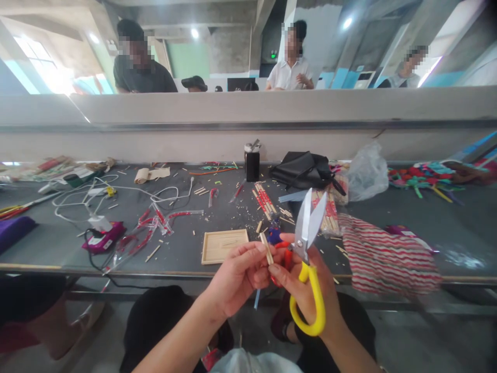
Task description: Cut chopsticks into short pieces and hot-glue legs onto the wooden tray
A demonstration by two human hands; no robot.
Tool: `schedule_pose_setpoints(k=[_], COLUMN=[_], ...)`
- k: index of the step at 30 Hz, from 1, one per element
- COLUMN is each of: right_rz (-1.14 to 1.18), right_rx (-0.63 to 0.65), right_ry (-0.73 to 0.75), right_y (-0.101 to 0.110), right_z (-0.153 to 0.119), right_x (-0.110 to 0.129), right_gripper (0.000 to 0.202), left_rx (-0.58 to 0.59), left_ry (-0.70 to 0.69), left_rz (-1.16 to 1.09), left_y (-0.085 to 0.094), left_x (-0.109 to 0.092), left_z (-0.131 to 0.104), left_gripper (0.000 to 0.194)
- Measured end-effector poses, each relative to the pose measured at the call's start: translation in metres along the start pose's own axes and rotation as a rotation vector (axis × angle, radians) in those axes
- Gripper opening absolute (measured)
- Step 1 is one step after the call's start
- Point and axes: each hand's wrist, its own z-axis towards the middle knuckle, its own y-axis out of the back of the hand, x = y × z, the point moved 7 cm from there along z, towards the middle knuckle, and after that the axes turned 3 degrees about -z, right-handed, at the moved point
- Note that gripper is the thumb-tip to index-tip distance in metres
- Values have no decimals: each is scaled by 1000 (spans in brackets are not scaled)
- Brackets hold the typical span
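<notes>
My left hand (pixel 244 264) is closed, pinching short pale wooden sticks (pixel 266 247) between thumb and fingers. My right hand (pixel 310 290) touches the lower end of these sticks with its thumb. It also holds scissors with yellow handles (pixel 320 305), their blades (pixel 308 223) parted and pointing up and away. Something red (pixel 288 256) shows between the hands and is partly covered by the fingers; its kind is unclear. Just beyond my left hand, a shallow wooden tray (pixel 205 248) lies on the dark table with thin sticks in it.
Red-and-white packs of sticks (pixel 264 201), a black bag (pixel 303 168), a clear plastic bag (pixel 367 173) and striped cloth (pixel 388 254) lie beyond and right. Left are white cables (pixel 73 199) and red plastic wrappers (pixel 155 220). A black container (pixel 252 166) stands by the partition; people are behind it.
</notes>
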Motion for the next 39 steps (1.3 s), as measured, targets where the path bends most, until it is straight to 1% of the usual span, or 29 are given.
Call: schedule_pose_setpoints(k=[2,5,10,13,16,18,22,25,28,30,34,36,39], right_rz=[-83,-151,-129,-140,-90,-74,-170,-233,-176,-126,-109,-88,-1], right_rx=[-64,-110,-109,-109,-92,-95,-101,-104,-73,-56,-60,-5,67], right_ry=[65,126,146,132,120,134,178,219,248,270,332,352,345], right_y=[4,7,7,7,5,4,5,5,5,5,11,10,8], right_z=[-1,-3,-5,-7,-8,-9,-9,-10,-9,-7,-1,2,5], right_x=[7,14,15,12,10,12,14,14,15,17,23,22,16], right_gripper=[41,37,35,36,35,33,33,35,36,41,47,48,52], left_rx=[8,13,-5,-7,-2,-28,-113,-118,-82,-71,-58,-35,-2], left_ry=[-2,-3,-6,-21,-29,-26,-37,-26,20,29,48,72,100], left_rz=[5,21,48,69,107,139,251,291,257,237,217,202,183], left_y=[-2,-5,-5,-5,-6,-6,-4,-4,-5,-5,-5,-7,-9], left_x=[0,1,2,3,3,2,-3,-4,-1,0,0,1,2], left_z=[-2,-5,-6,-7,-7,-7,-8,-9,-9,-9,-10,-10,-11], left_gripper=[18,19,20,19,19,20,21,24,24,23,22,23,21])
